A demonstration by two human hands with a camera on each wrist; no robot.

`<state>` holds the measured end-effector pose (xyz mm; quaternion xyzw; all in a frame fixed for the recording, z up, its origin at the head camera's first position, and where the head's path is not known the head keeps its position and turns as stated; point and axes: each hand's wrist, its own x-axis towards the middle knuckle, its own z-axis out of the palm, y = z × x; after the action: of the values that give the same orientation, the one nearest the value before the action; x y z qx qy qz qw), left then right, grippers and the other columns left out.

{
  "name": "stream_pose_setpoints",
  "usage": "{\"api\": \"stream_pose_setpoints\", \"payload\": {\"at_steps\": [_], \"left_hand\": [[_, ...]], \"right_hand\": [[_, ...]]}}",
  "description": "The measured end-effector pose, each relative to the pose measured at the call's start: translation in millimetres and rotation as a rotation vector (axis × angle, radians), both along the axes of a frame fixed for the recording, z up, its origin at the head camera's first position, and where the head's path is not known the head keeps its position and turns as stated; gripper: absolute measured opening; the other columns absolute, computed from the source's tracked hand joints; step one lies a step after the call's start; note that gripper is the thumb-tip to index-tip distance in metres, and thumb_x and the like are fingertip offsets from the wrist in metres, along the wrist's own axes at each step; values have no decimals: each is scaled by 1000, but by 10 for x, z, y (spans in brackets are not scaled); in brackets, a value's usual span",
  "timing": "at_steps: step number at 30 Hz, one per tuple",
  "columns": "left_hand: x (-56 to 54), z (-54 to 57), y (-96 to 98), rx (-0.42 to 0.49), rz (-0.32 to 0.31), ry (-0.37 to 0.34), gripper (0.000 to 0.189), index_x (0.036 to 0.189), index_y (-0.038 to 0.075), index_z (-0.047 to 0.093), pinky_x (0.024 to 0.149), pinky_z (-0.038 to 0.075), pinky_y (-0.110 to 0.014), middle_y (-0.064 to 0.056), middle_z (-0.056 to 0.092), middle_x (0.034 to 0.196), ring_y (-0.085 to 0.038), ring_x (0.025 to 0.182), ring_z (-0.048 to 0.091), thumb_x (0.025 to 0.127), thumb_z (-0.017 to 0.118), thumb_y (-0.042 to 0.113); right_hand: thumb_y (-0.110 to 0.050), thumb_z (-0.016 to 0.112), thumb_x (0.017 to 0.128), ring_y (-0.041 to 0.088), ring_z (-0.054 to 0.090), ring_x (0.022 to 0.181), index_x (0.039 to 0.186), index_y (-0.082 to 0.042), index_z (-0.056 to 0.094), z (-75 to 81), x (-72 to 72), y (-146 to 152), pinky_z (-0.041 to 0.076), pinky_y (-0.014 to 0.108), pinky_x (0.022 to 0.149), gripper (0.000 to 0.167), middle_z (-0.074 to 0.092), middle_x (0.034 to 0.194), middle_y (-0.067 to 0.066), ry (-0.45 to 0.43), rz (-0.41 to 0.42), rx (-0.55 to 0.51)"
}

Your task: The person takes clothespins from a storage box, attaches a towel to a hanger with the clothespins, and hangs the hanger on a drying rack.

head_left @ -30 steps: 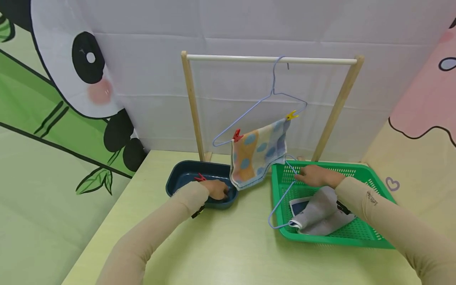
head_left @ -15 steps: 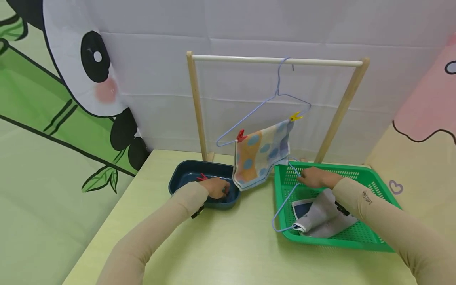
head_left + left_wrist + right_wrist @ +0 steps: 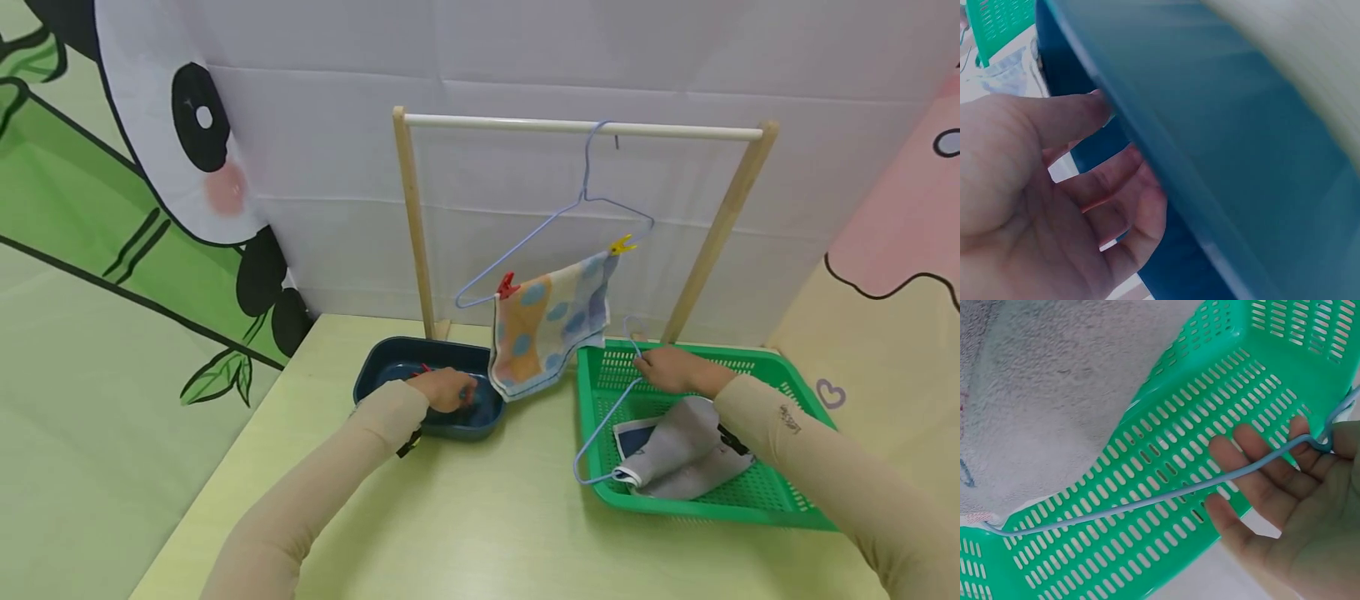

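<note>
At lower left of centre, the left hand (image 3: 446, 389) stays inside the blue tub (image 3: 375, 377), fingers curled loosely among clips; whether it grips one is unclear. Rightward, over the green basket (image 3: 787, 392), the right hand (image 3: 667, 369) has lifted the pinched wire hanger (image 3: 603, 427) slightly.

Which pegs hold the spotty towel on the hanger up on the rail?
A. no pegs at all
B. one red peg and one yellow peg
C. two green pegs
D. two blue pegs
B: the spotty towel is clipped to the hanger by a red peg at its left corner and a yellow peg at its right corner.
</note>
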<state>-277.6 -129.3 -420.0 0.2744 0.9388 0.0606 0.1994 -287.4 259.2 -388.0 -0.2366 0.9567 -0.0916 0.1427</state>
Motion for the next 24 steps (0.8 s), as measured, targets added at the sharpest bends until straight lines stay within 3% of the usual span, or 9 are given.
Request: {"api": "stream_pose_setpoints", "payload": {"at_steps": [3, 8, 10, 13, 24], "left_hand": [[-5, 24, -18, 7, 23, -17, 10, 96, 12, 61, 74, 42, -36, -3, 58, 95, -20, 82, 50, 92, 56, 5], [6, 34, -48, 25, 49, -39, 11, 90, 14, 57, 70, 39, -34, -2, 54, 88, -20, 78, 48, 92, 56, 4], [22, 45, -54, 44, 52, -51, 12, 87, 14, 54, 69, 38, -34, -3, 51, 83, -20, 75, 47, 92, 58, 4], [37, 46, -66, 77, 54, -61, 13, 86, 13, 51, 67, 37, -33, -3, 48, 79, -20, 72, 46, 91, 60, 6], [54, 32, -98, 136, 108, -46, 15, 101, 15, 52, 68, 39, -35, -2, 52, 88, -20, 76, 48, 91, 63, 12]], "right_hand": [[-20, 29, 104, 33, 59, 93, 102, 4, 61, 6, 23, 26, 42, 49, 81, 40, 61, 90, 13, 21, 0, -23], [-21, 29, 105, 23, 55, 68, 83, -3, 58, 26, 66, 86, 43, 42, 72, 41, 57, 75, 8, 21, -9, -84], [-22, 29, 105, 15, 42, 56, 72, -11, 49, 23, 65, 114, 38, 37, 65, 40, 46, 64, 1, 16, -15, -108], [-22, 29, 105, 13, 39, 52, 69, -12, 48, 26, 71, 140, 37, 33, 61, 42, 45, 60, -1, 19, -13, -139], [-29, 24, 106, 16, 46, 59, 78, -3, 53, 96, 120, 233, 38, 34, 64, 47, 50, 65, 2, -70, -85, -268]]}}
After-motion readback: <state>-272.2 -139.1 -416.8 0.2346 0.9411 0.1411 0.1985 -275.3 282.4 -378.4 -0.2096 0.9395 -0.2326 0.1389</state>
